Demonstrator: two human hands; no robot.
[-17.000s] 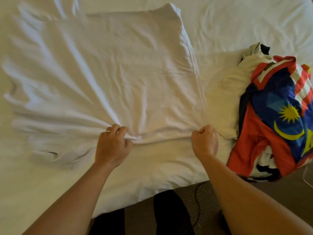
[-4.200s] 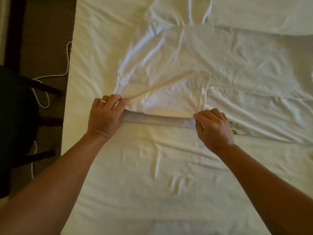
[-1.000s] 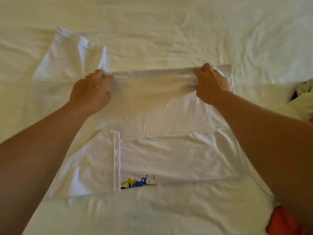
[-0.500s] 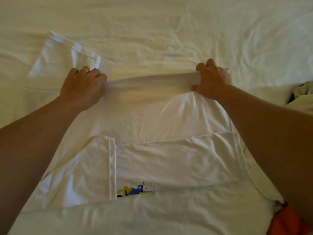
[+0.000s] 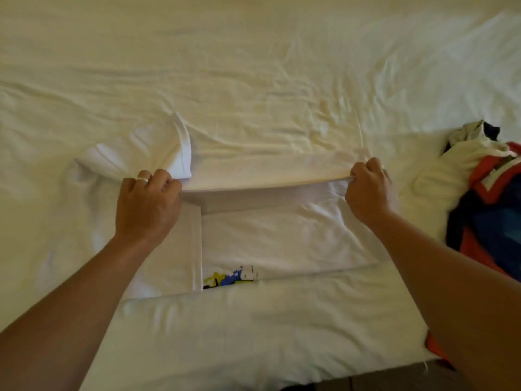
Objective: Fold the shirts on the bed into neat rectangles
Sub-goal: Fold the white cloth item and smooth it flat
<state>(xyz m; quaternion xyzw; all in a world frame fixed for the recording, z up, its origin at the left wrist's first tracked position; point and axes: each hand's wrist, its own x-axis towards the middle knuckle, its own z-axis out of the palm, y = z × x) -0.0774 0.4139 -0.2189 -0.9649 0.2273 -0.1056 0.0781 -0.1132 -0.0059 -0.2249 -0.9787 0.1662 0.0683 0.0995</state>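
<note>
Both of your hands are pinching the same white shirt [image 5: 282, 238]. Your left hand [image 5: 146, 204], the one with the ring, has its fingers curled round the cloth at the left end of a long fold. Your right hand [image 5: 366, 190] pinches the right end of that fold with thumb and fingers. The fold edge [image 5: 265, 186] runs tight and nearly straight between your hands, lifted just off the layer under it.

Half a second ago your hands were further up the bed, and the cloth sagged between them. Now you have pulled the edge back toward you, and it hangs over the lower part of the shirt. That looks like the top half coming down over the bottom half, so this shirt is getting close to a rectangle.

One sleeve [image 5: 180, 153] sticks out past your left hand and is bunched up. It may need tucking in, or the shape will not be neat.

A small bright print [image 5: 229, 276] peeks out at the near edge of the shirt. The shirt lies on the white bed [image 5: 253, 66], close to you.

Off to your right sits a pile of other shirts [image 5: 490, 204], red, blue and cream. Those are not folded yet.
</note>
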